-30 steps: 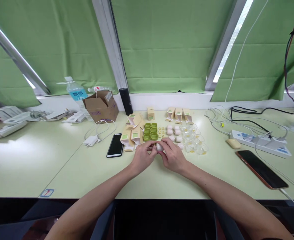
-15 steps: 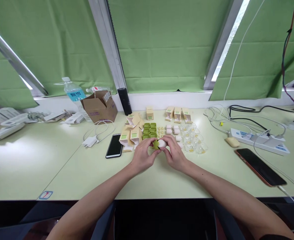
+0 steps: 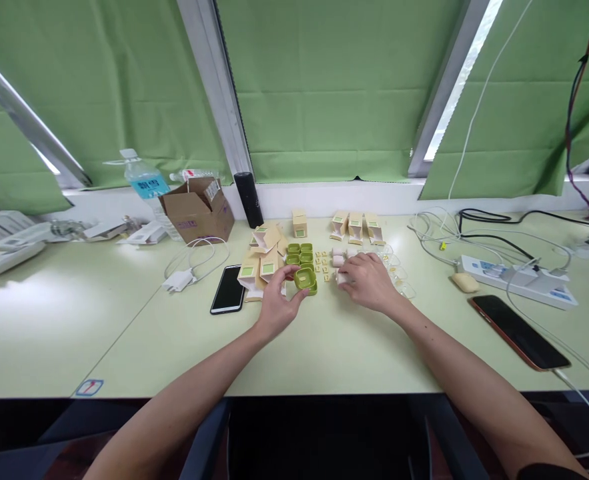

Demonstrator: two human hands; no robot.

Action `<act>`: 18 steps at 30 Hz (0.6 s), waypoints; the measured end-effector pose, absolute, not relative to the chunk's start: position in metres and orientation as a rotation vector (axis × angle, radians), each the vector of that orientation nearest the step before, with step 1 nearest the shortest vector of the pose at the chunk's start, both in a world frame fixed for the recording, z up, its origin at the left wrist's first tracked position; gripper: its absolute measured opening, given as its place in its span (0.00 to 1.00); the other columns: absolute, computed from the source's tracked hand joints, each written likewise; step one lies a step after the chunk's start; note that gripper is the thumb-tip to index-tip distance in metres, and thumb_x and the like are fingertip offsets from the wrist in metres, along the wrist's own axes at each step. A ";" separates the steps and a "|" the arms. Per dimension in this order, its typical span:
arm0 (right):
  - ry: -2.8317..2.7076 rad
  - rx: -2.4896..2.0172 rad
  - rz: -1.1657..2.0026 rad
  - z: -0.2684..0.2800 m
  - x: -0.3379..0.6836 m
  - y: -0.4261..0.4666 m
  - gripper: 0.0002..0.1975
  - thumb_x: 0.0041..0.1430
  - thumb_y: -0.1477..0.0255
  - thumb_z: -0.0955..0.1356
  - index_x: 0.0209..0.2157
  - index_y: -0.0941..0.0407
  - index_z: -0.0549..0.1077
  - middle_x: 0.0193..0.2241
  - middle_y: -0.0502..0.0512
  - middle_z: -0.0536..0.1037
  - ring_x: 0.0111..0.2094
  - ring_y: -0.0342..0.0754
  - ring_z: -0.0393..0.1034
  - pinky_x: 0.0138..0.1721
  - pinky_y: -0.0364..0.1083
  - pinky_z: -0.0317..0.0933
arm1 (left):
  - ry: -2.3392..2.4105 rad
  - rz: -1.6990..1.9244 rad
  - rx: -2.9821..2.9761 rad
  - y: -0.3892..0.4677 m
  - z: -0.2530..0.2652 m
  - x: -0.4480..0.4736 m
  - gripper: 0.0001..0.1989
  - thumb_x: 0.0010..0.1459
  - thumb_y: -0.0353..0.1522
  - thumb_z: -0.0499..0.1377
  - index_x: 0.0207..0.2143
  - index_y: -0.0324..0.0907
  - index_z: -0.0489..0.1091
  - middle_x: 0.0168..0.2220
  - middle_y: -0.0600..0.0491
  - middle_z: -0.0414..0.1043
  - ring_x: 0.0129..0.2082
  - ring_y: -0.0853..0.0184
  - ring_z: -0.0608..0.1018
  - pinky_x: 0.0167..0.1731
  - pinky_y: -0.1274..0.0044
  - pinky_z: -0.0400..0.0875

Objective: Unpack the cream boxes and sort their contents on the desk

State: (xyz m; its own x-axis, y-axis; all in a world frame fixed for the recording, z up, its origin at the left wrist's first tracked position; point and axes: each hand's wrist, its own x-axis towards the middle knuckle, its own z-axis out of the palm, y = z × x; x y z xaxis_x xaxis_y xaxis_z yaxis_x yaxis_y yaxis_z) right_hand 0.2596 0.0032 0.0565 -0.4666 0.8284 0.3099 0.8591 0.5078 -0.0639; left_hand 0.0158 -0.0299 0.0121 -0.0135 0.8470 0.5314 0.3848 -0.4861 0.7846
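My left hand [image 3: 279,303] is closed on a small green square cup [image 3: 305,291], thumb and fingers at its sides. The cup is tilted towards me, and a small pale yellow spot shows inside it. My right hand [image 3: 369,283] reaches over the white rounded blocks [image 3: 337,253], its fingertips closed on one white block [image 3: 342,277] in the front row; part of that block is hidden. More green cups [image 3: 299,248] stand in rows behind my left hand. Tiny yellow square pieces [image 3: 321,261] lie between the cups and the blocks.
Clear plastic covers [image 3: 401,280] lie right of the blocks. Small cardboard boxes [image 3: 267,237] are heaped at left, others [image 3: 355,228] behind. A phone [image 3: 227,290] and charger [image 3: 178,280] lie left; a power strip [image 3: 517,280] and charging phone [image 3: 519,331] lie right.
My hands have moved apart. My right hand has left the green cup and gone right to the white blocks. My left hand keeps the cup, now turned so its inside shows.
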 end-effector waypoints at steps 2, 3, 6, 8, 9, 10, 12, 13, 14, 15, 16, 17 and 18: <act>-2.543 -1.465 -0.173 0.057 0.257 0.001 0.08 0.57 0.72 0.70 0.39 0.56 0.79 0.40 0.59 0.81 0.46 0.57 0.70 0.48 0.53 0.53 | 1.250 1.518 1.828 -0.029 0.009 0.016 0.21 0.54 0.34 0.68 0.50 0.44 0.70 0.47 0.48 0.75 0.45 0.60 0.76 0.49 0.66 0.72; -2.574 -1.474 -0.180 0.058 0.256 -0.001 0.08 0.56 0.73 0.70 0.39 0.56 0.79 0.39 0.59 0.81 0.46 0.57 0.70 0.48 0.53 0.52 | 1.233 1.524 1.807 -0.028 0.008 0.016 0.22 0.53 0.33 0.68 0.50 0.44 0.70 0.47 0.48 0.75 0.45 0.60 0.76 0.49 0.66 0.72; -2.637 -1.492 -0.189 0.058 0.252 -0.004 0.07 0.55 0.74 0.69 0.37 0.56 0.78 0.39 0.59 0.82 0.46 0.57 0.70 0.47 0.52 0.50 | 1.170 1.534 1.731 -0.025 0.005 0.016 0.23 0.51 0.32 0.69 0.50 0.44 0.70 0.48 0.47 0.74 0.46 0.60 0.76 0.49 0.67 0.71; -2.656 -1.514 -0.197 0.058 0.250 -0.006 0.07 0.56 0.74 0.68 0.36 0.57 0.78 0.38 0.60 0.82 0.46 0.57 0.69 0.46 0.52 0.50 | 1.120 1.542 1.679 -0.024 0.005 0.016 0.23 0.50 0.32 0.69 0.49 0.44 0.70 0.48 0.47 0.74 0.47 0.60 0.76 0.50 0.67 0.71; -2.659 -1.524 -0.203 0.058 0.249 -0.006 0.07 0.56 0.74 0.68 0.36 0.57 0.78 0.37 0.60 0.82 0.46 0.58 0.69 0.46 0.53 0.50 | 1.091 1.544 1.652 -0.024 0.006 0.016 0.23 0.50 0.32 0.70 0.49 0.43 0.70 0.48 0.47 0.74 0.47 0.60 0.76 0.50 0.67 0.71; -2.659 -1.528 -0.208 0.057 0.249 -0.006 0.06 0.56 0.73 0.68 0.36 0.57 0.78 0.37 0.60 0.82 0.46 0.58 0.69 0.46 0.53 0.50 | 1.062 1.546 1.625 -0.024 0.007 0.017 0.23 0.49 0.31 0.70 0.49 0.43 0.70 0.47 0.47 0.74 0.48 0.60 0.76 0.51 0.67 0.71; -2.649 -1.511 -0.221 0.056 0.249 -0.006 0.06 0.55 0.73 0.69 0.36 0.57 0.78 0.37 0.60 0.82 0.46 0.58 0.70 0.46 0.53 0.50 | 1.008 1.545 1.564 -0.025 0.009 0.018 0.24 0.48 0.31 0.71 0.48 0.42 0.70 0.48 0.46 0.75 0.49 0.59 0.77 0.51 0.67 0.71; -2.638 -1.489 -0.229 0.055 0.250 -0.006 0.07 0.55 0.73 0.70 0.36 0.57 0.78 0.37 0.60 0.82 0.46 0.59 0.70 0.46 0.53 0.51 | 0.986 1.542 1.534 -0.025 0.010 0.018 0.24 0.48 0.31 0.71 0.48 0.42 0.70 0.48 0.46 0.75 0.49 0.59 0.77 0.51 0.68 0.72; -2.623 -1.462 -0.238 0.055 0.251 -0.006 0.07 0.54 0.73 0.70 0.36 0.57 0.78 0.38 0.61 0.82 0.45 0.59 0.70 0.46 0.53 0.51 | 0.967 1.538 1.505 -0.025 0.011 0.018 0.24 0.47 0.32 0.71 0.47 0.42 0.70 0.48 0.46 0.75 0.50 0.59 0.77 0.51 0.68 0.72; -2.603 -1.432 -0.248 0.054 0.252 -0.005 0.08 0.53 0.74 0.71 0.37 0.56 0.78 0.38 0.61 0.82 0.45 0.59 0.70 0.45 0.54 0.52 | 0.950 1.531 1.476 -0.025 0.012 0.018 0.24 0.47 0.32 0.72 0.47 0.42 0.70 0.48 0.46 0.75 0.50 0.60 0.77 0.51 0.68 0.73; -2.576 -1.404 -0.258 0.054 0.254 -0.004 0.09 0.52 0.73 0.72 0.37 0.56 0.77 0.38 0.61 0.82 0.44 0.60 0.70 0.45 0.54 0.52 | 0.937 1.522 1.447 -0.025 0.012 0.018 0.25 0.46 0.32 0.72 0.47 0.41 0.70 0.48 0.46 0.75 0.50 0.60 0.78 0.51 0.68 0.74; -2.543 -1.378 -0.267 0.053 0.255 -0.003 0.09 0.51 0.73 0.73 0.37 0.56 0.77 0.38 0.61 0.82 0.44 0.60 0.70 0.44 0.54 0.53 | 0.924 1.511 1.416 -0.025 0.012 0.018 0.25 0.46 0.33 0.73 0.47 0.41 0.70 0.48 0.46 0.76 0.49 0.60 0.78 0.51 0.68 0.74; -2.503 -1.352 -0.274 0.053 0.257 -0.002 0.10 0.51 0.72 0.73 0.38 0.56 0.77 0.37 0.61 0.82 0.43 0.60 0.70 0.43 0.54 0.53 | 0.909 1.498 1.381 -0.025 0.012 0.017 0.26 0.45 0.33 0.73 0.47 0.41 0.70 0.48 0.46 0.76 0.48 0.61 0.79 0.50 0.68 0.75</act>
State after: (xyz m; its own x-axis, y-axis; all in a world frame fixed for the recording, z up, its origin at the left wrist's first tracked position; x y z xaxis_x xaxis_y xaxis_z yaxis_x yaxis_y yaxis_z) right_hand 0.2566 -0.0022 0.0529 -0.5212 0.7852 0.3343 0.8389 0.5433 0.0319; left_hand 0.0175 -0.0248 0.0118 0.0048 0.9372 0.3487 -0.1236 -0.3455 0.9303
